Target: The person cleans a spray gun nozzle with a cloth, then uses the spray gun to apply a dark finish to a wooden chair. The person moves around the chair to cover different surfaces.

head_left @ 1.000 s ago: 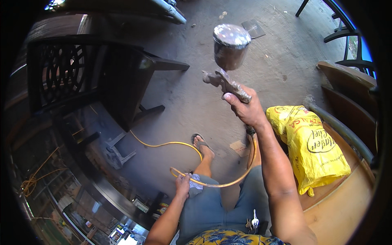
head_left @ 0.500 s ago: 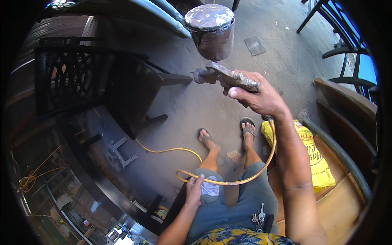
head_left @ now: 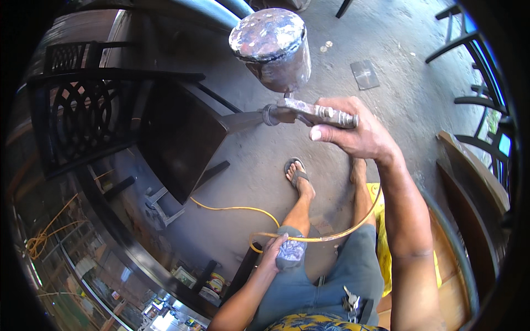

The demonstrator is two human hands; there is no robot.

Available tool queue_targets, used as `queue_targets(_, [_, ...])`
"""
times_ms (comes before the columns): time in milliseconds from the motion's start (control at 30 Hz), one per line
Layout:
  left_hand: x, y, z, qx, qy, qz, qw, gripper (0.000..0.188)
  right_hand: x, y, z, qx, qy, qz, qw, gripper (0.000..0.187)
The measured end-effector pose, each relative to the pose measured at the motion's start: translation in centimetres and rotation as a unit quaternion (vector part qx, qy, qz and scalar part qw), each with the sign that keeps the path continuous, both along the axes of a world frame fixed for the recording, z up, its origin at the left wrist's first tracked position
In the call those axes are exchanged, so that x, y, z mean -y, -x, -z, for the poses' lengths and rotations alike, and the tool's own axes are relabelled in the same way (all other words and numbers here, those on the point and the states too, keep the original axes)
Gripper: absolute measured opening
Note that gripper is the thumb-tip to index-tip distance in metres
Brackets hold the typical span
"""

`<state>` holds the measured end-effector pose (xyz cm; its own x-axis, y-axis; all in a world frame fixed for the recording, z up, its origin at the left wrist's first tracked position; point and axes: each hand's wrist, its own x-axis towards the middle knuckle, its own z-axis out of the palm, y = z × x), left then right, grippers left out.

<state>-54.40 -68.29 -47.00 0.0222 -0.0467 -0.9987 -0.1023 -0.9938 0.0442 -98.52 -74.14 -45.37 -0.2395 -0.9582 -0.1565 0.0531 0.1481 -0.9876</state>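
Observation:
My right hand (head_left: pixel 359 128) is wrapped round a spray gun (head_left: pixel 309 113), held out at the upper middle. The gun's paint-stained metal cup (head_left: pixel 273 49) rises above its body, and its nozzle points left. From the gun a yellow air hose (head_left: pixel 353 227) curves down to my left hand (head_left: pixel 274 251), which is closed on a loop of it beside my left knee. A pale, crumpled-looking patch (head_left: pixel 291 250) shows at that knee; whether it is a cloth cannot be made out. Left of the nozzle lies a dark wooden chair (head_left: pixel 176 138), its lattice back turned to the left.
Yellow sacking (head_left: pixel 381 237) and a wooden board (head_left: pixel 450 276) lie at my right, beside curved dark wood pieces (head_left: pixel 469 193). More dark chairs (head_left: pixel 486 105) stand at the far right. A flat dark square (head_left: pixel 365 74) is on the floor. A small grey stool (head_left: pixel 163 207) sits below the chair.
The spray gun has come slightly down, its cup shifting left in view. My left foot has moved forward and right. The chair shows more fully, and my left hand keeps the hose.

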Motion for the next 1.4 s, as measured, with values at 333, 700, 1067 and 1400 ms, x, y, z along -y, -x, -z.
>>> queue_targets(333, [-1.0,3.4,0.5,0.029,0.011,-0.033,0.999,0.009,4.4,0.0,10.3,-0.011,-0.033,-0.067,0.997,0.034])
queue_targets(700, [-1.8,7.7,1.9,0.060,0.041,-0.074,0.995,0.007,6.9,-1.6,20.0,-0.076,-0.121,-0.101,0.985,0.038])
queue_targets(1067, [0.3,9.3,1.9,0.107,0.107,-0.048,0.987,0.007,8.0,-4.4,27.4,-0.177,-0.248,-0.136,0.943,0.044])
queue_targets(1400, [0.8,9.4,0.9,0.100,0.089,-0.054,0.990,0.006,5.3,-4.2,24.3,-0.096,-0.135,-0.113,0.980,0.039])
